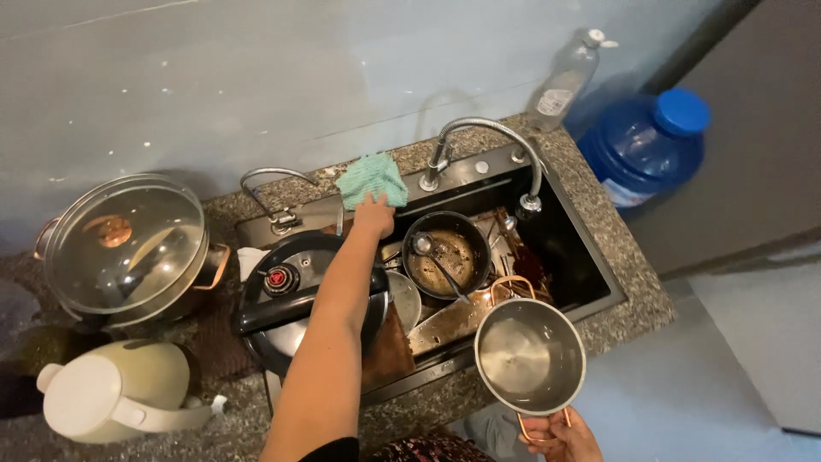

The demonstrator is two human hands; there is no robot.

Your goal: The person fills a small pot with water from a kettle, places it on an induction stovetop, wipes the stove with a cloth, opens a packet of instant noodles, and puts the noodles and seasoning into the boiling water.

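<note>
My left hand [374, 214] reaches over the sink and grips a green cloth [371, 177] at the sink's back rim. My right hand [560, 435] holds a small steel pot [529, 355] by its copper-coloured handle, over the front edge of the sink. Its inside looks bare and shiny. Under my left forearm lies a black pressure-cooker lid [291, 287].
The dark sink [590, 274] holds a dirty black pan [446, 254] with a ladle, plates and other dishes. A curved tap [492, 137] arches above. A glass-lidded pot [126, 244] and a cream jug [115, 389] stand left. A clear bottle [563, 81] and a blue water jug [646, 145] sit right.
</note>
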